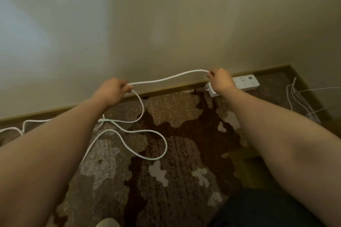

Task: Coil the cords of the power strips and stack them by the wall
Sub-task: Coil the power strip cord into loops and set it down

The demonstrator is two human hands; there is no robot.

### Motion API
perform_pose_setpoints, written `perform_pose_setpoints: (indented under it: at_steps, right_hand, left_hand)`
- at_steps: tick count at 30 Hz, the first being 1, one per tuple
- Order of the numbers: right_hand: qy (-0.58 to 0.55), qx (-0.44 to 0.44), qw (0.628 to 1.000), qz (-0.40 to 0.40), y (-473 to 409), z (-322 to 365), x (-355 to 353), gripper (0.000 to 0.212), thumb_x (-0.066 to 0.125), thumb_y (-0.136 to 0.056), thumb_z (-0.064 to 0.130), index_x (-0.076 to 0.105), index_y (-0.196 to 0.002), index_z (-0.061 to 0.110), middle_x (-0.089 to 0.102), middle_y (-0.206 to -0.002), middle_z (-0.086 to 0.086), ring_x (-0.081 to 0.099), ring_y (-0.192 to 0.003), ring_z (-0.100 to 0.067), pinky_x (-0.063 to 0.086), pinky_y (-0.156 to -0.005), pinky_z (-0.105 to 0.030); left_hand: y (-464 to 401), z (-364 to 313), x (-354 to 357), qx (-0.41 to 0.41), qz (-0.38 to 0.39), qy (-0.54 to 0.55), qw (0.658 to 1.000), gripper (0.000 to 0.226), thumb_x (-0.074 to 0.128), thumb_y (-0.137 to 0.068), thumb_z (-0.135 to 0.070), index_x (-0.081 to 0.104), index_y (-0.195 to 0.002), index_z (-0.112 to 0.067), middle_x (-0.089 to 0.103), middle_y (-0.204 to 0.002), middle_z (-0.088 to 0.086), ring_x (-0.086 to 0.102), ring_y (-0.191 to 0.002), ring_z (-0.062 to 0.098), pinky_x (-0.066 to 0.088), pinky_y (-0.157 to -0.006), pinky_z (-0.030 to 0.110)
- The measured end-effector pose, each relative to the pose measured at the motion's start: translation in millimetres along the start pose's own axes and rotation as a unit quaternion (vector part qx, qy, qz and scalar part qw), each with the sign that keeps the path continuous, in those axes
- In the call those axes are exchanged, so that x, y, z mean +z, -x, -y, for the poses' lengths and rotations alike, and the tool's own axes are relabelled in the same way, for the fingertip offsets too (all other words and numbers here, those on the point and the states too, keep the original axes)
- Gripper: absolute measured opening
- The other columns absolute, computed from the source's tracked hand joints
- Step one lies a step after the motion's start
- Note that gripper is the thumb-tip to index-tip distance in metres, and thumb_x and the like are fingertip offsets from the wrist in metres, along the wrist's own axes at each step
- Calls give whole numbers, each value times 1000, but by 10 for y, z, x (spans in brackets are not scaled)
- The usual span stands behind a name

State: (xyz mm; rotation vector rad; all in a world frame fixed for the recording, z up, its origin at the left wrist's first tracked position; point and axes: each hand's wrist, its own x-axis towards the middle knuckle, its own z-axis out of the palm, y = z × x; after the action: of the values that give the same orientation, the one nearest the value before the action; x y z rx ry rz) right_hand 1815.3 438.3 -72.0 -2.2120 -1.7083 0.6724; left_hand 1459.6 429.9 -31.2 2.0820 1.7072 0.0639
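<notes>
Head view looks down two bare forearms toward a wall and baseboard point(166, 89). Left hand point(110, 90) has its fingers curled round a white cord point(166, 79), and right hand point(220, 80) pinches the same cord at its fingertips, so a slack span hangs in the air between the two hands, in front of the wall point(166, 24). Below the left hand the cord drops to the patterned carpet point(184, 153) and runs in loose loops, one wide loop lying between the forearms, another length trailing off beyond the left forearm along the baseboard. Just behind and beneath the right hand, two white power strips point(246, 83) lie against the baseboard, one on top of the other; the hand and wrist cover their near end. Well out to the right of the right hand, thin white wires point(299, 101) lie tangled near the corner. Nothing lies across the lifted span.
</notes>
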Motion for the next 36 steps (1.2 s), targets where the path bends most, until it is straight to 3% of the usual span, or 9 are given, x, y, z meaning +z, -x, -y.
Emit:
perform_pose_setpoints:
  at_steps: [4, 7, 12, 15, 18, 25, 30, 33, 36]
  right_hand:
    - [19, -52, 997, 47, 60, 215, -60, 26, 47, -101, 30, 58, -112, 8, 61, -99, -15, 59, -88, -32, 37, -64, -31]
    - [103, -135, 983, 62, 104, 476, -171, 30, 49, -98, 39, 62, -108, 14, 65, -107, -15, 57, -100, -36, 43, -74, -35]
    - [246, -237, 938, 64, 271, 866, -420, 41, 39, -98, 56, 65, -105, 24, 67, -104, -9, 50, -109, -35, 36, -82, -39]
    - [132, -243, 951, 139, 351, 1021, -556, 38, 42, -102, 46, 62, -82, 20, 64, -79, -1, 57, -81, -25, 36, -64, -33]
    - [10, -211, 968, 138, 369, 1110, -696, 39, 42, -104, 38, 54, -74, 16, 58, -69, -4, 55, -62, -22, 41, -62, -34]
    - [-82, -142, 985, 45, 310, 934, -731, 39, 41, -105, 35, 58, -84, 6, 55, -76, -12, 50, -74, -27, 35, -66, -33]
    - [-113, -153, 981, 39, 297, 934, -711, 39, 40, -104, 40, 60, -83, 14, 57, -77, -4, 55, -79, -26, 39, -68, -34]
    - [-213, -158, 963, 40, 349, 998, -689, 45, 34, -103, 49, 58, -82, 17, 56, -76, 0, 54, -74, -20, 42, -67, -33]
    - [-274, -160, 948, -5, 394, 1098, -640, 51, 29, -105, 46, 55, -74, 15, 50, -67, 1, 49, -68, -19, 40, -69, -35]
  left_hand:
    - [66, -151, -142, 4, -12, 25, 1000, 27, 49, -96, -31, 70, -92, -15, 59, -76, 9, 56, -79, 27, 33, -66, 30]
    - [69, -441, -186, 30, -1, 18, 999, 28, 48, -96, -34, 70, -96, -16, 64, -87, 9, 57, -84, 26, 41, -71, 33]
    - [57, -820, -341, 33, -69, 65, 995, 31, 46, -97, -33, 69, -89, -16, 60, -80, 5, 54, -78, 24, 33, -65, 29]
    - [82, -919, -459, 38, -98, 82, 991, 30, 47, -96, -33, 70, -92, -15, 57, -76, 3, 52, -75, 22, 33, -63, 30]
    - [135, -842, -573, 34, -94, 128, 987, 29, 46, -97, -32, 69, -92, -15, 53, -70, 1, 49, -68, 19, 35, -62, 29]
    - [421, -183, -632, -10, -76, 186, 980, 28, 45, -98, -31, 64, -80, -21, 46, -62, 2, 46, -57, 18, 36, -61, 29]
    - [463, -293, -558, -53, -121, 178, 975, 30, 44, -98, -28, 69, -96, -11, 59, -86, 10, 57, -92, 28, 38, -77, 31]
    - [260, -859, -830, 18, -192, 242, 951, 28, 43, -97, -33, 66, -83, -24, 52, -63, -15, 52, -64, 0, 38, -59, 21]
    - [161, -1251, -892, 71, -189, 295, 934, 31, 40, -98, -32, 65, -82, -23, 53, -56, -14, 51, -58, 0, 35, -51, 13]
